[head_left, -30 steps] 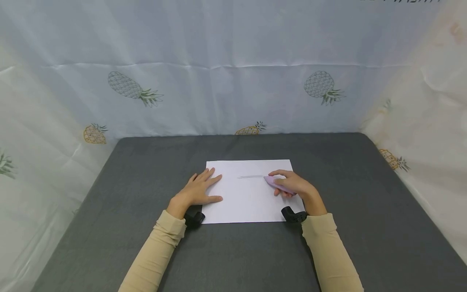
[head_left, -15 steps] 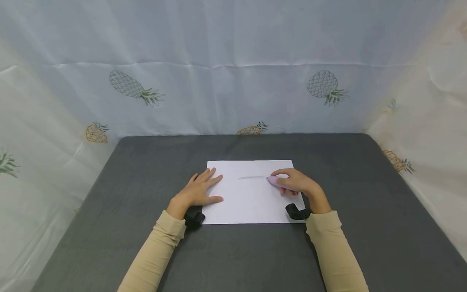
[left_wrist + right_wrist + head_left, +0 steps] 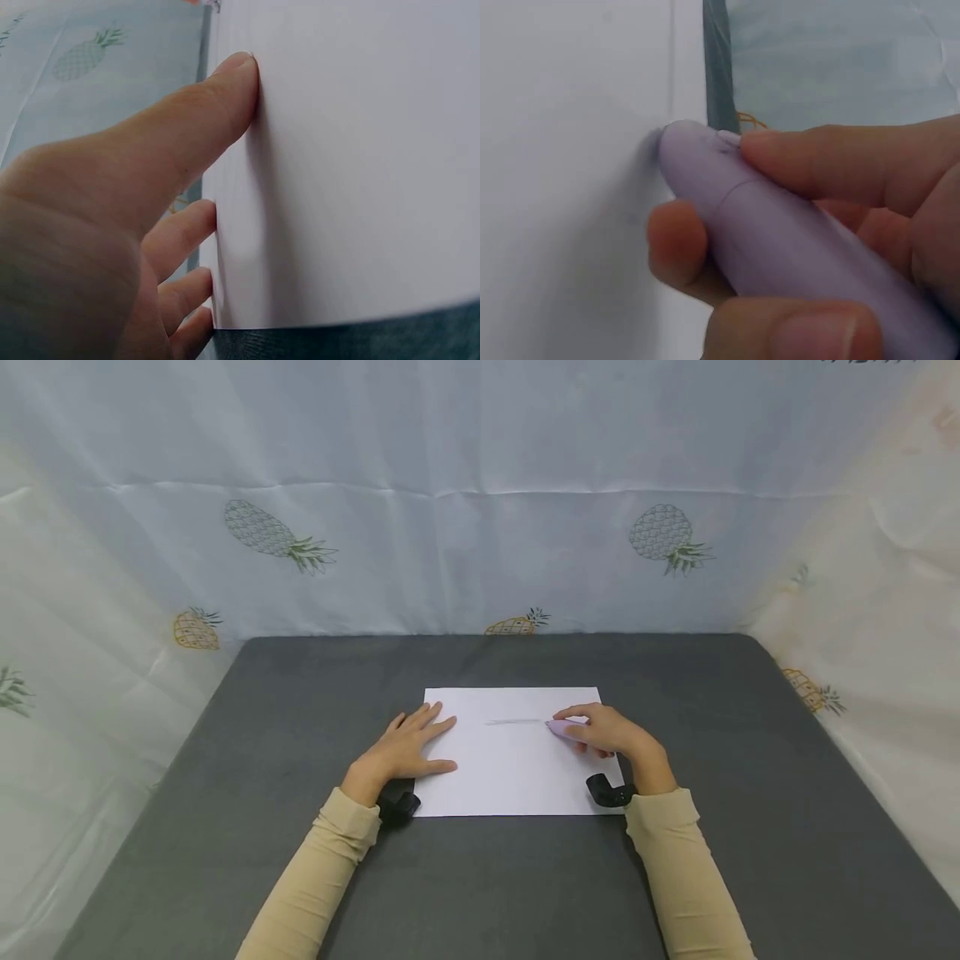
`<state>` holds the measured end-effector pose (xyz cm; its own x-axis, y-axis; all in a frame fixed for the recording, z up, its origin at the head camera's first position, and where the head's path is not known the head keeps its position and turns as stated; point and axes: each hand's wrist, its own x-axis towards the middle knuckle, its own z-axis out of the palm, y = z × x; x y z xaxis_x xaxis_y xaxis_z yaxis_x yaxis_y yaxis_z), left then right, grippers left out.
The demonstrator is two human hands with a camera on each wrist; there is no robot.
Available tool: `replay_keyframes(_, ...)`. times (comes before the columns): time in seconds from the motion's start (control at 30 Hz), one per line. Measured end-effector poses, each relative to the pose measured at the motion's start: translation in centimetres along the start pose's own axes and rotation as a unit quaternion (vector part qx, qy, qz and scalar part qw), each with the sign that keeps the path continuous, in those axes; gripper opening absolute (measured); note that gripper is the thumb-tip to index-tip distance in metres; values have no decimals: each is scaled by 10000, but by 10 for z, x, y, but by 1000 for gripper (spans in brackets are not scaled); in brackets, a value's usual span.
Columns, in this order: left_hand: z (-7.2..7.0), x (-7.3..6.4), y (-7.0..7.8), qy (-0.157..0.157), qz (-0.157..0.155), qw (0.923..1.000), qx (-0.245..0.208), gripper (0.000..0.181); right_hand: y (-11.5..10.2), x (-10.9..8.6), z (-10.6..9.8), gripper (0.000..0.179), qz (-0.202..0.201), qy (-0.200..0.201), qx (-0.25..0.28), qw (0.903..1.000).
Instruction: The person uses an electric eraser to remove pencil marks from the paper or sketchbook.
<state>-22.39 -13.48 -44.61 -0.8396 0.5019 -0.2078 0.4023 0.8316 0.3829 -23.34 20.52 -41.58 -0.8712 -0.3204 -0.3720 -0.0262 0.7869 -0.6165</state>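
A white sheet of paper (image 3: 495,777) lies flat, with thin grey lines (image 3: 513,722) running across its upper middle. My left hand (image 3: 408,747) rests on the sheet's left edge with fingers spread; in the left wrist view its thumb (image 3: 225,94) touches the paper. In my right hand (image 3: 611,733) is a lavender, tapered hand tool (image 3: 765,217), its exact kind unclear. Its rounded tip points left, at the right end of the lines. The right wrist view shows a fingertip (image 3: 769,157) at a small pale slider or button (image 3: 730,138) near that tip.
The paper lies on a dark grey table (image 3: 480,885) with rounded far corners. A pale curtain (image 3: 480,560) printed with pineapples hangs behind it and at both sides. Black wrist cameras (image 3: 609,792) sit close above the sheet's near corners.
My right hand, holding the lavender tool, has shifted slightly right along the lines, and its wrist has swung a little right. My left hand stays in place on the paper.
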Motion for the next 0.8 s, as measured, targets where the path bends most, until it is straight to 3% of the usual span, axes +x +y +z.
replay_keyframes(0.8,-1,3,3,-101,-95,9999,-16,79,-14,1,2,42,303,37,-222,9993)
